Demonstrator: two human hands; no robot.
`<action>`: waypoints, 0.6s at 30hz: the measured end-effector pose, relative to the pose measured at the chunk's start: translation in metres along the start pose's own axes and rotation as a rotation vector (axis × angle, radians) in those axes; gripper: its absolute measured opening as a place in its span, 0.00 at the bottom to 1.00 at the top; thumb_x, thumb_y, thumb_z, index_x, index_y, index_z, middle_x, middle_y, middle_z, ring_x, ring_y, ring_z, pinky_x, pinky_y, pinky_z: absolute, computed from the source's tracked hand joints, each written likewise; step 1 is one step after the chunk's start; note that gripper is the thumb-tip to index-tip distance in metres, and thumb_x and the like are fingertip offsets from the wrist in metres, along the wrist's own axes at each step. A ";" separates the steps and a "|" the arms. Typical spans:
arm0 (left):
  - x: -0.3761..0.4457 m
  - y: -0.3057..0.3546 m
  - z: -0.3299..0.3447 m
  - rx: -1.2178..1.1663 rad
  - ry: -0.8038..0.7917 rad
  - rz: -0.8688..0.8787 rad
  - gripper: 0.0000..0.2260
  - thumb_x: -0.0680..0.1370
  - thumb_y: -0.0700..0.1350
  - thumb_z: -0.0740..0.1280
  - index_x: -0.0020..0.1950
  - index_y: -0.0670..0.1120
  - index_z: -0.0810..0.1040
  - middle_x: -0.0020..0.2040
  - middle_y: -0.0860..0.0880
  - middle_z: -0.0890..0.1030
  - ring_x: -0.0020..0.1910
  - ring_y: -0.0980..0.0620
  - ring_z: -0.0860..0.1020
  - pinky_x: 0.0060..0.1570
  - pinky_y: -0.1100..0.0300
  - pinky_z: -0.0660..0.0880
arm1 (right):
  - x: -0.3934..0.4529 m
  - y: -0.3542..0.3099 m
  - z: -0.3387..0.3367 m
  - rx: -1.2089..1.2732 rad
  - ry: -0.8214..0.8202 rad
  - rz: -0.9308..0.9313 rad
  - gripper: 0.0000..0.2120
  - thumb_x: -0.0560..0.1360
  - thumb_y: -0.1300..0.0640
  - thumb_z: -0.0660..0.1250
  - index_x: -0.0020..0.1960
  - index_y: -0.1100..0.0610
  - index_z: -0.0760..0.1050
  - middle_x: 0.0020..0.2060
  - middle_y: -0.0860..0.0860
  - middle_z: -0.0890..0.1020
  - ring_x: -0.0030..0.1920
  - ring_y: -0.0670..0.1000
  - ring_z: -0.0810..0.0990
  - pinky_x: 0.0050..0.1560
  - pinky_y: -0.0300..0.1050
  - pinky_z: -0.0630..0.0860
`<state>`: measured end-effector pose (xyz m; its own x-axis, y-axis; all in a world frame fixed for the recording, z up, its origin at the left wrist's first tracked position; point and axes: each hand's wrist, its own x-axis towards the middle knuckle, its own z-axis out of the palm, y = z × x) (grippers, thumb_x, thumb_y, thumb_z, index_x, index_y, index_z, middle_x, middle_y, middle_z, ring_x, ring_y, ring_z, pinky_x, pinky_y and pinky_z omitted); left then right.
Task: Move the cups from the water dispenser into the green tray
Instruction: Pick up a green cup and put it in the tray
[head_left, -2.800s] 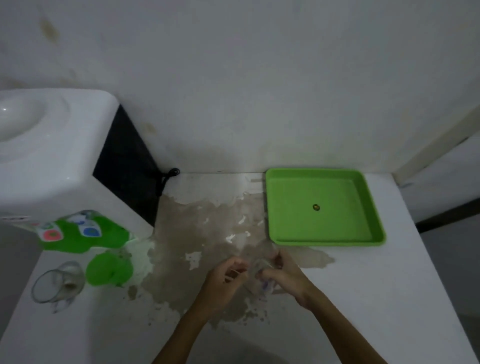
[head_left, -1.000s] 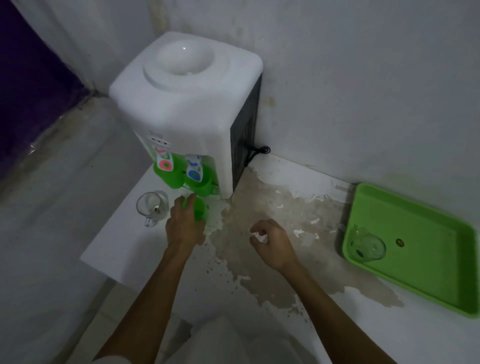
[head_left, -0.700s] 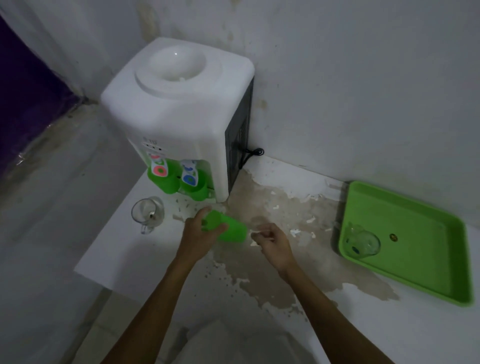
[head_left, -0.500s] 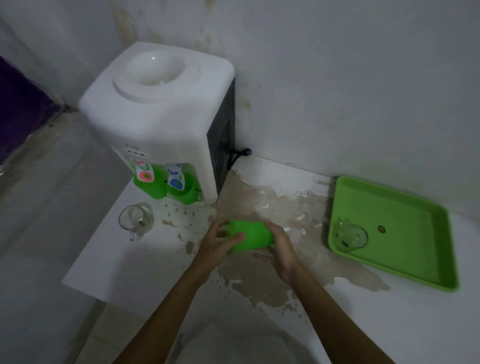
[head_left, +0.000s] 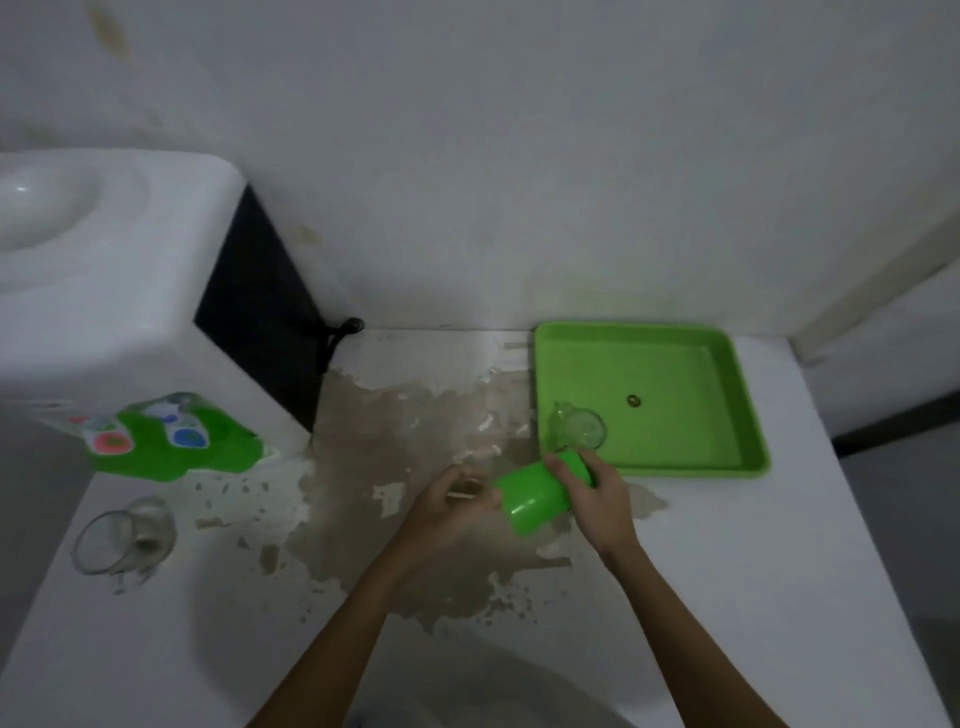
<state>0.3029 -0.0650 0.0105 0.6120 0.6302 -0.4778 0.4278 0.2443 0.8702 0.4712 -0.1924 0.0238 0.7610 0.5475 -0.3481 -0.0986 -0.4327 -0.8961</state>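
Note:
A green plastic cup (head_left: 535, 493) lies tilted on its side just above the table, its mouth towards me. My right hand (head_left: 597, 499) grips its body from the right. My left hand (head_left: 447, 506) is curled at the cup's rim on the left, fingertips touching it. The green tray (head_left: 675, 431) sits just beyond, against the wall, with a clear glass cup (head_left: 579, 428) in its near left corner. Another clear glass cup (head_left: 122, 535) stands on the table below the white water dispenser (head_left: 104, 291) at the left.
The dispenser's green tap panel (head_left: 171, 441) juts out over the table. A black cable (head_left: 337, 332) hangs behind the dispenser. The white tabletop has a large peeled brown patch (head_left: 415, 415) in the middle. A small dark spot (head_left: 634, 400) marks the tray floor.
My left hand took the green cup from under the dispenser taps and carried it right; my right hand closed on it. The cup now sits near the tray's front left corner.

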 end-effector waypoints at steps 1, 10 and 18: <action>0.007 0.002 0.012 0.016 -0.024 0.000 0.08 0.73 0.43 0.75 0.50 0.51 0.82 0.45 0.51 0.82 0.35 0.62 0.78 0.32 0.71 0.71 | 0.005 0.005 -0.018 -0.063 0.049 -0.042 0.16 0.72 0.46 0.74 0.55 0.55 0.83 0.45 0.48 0.85 0.48 0.52 0.83 0.45 0.35 0.78; 0.035 0.014 0.061 0.056 -0.056 0.007 0.06 0.68 0.49 0.73 0.44 0.57 0.84 0.42 0.55 0.82 0.39 0.61 0.80 0.38 0.67 0.76 | 0.047 0.027 -0.112 -0.521 0.354 -0.208 0.30 0.68 0.40 0.76 0.65 0.49 0.73 0.55 0.54 0.77 0.52 0.56 0.78 0.47 0.47 0.76; 0.046 0.023 0.078 0.046 -0.043 -0.066 0.07 0.70 0.45 0.72 0.47 0.53 0.83 0.40 0.51 0.81 0.31 0.60 0.78 0.30 0.67 0.73 | 0.094 0.023 -0.113 -0.728 0.353 -0.318 0.33 0.68 0.43 0.77 0.68 0.54 0.72 0.56 0.58 0.78 0.55 0.59 0.77 0.51 0.55 0.78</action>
<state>0.3933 -0.0880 -0.0011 0.6093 0.5811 -0.5395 0.4974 0.2498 0.8308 0.6130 -0.2322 0.0015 0.8492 0.5180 0.1025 0.4951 -0.7136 -0.4957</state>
